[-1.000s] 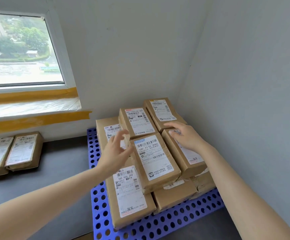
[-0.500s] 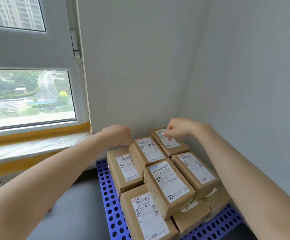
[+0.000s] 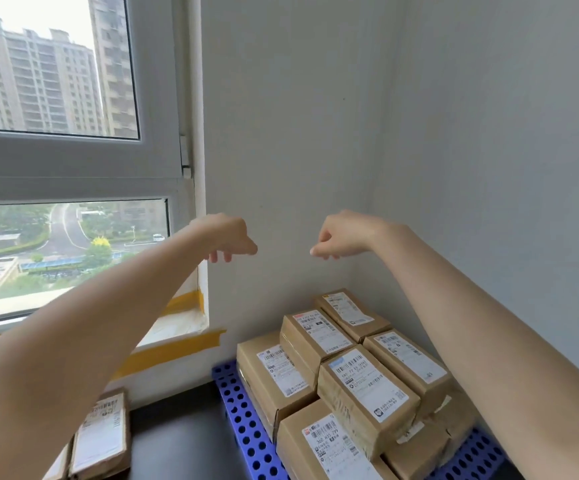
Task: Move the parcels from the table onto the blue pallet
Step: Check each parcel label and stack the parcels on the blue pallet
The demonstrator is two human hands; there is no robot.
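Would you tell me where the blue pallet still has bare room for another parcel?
Only the blue pallet strip left of the stacked parcels and its front right corner show bare. The stack crowds the wall corner.
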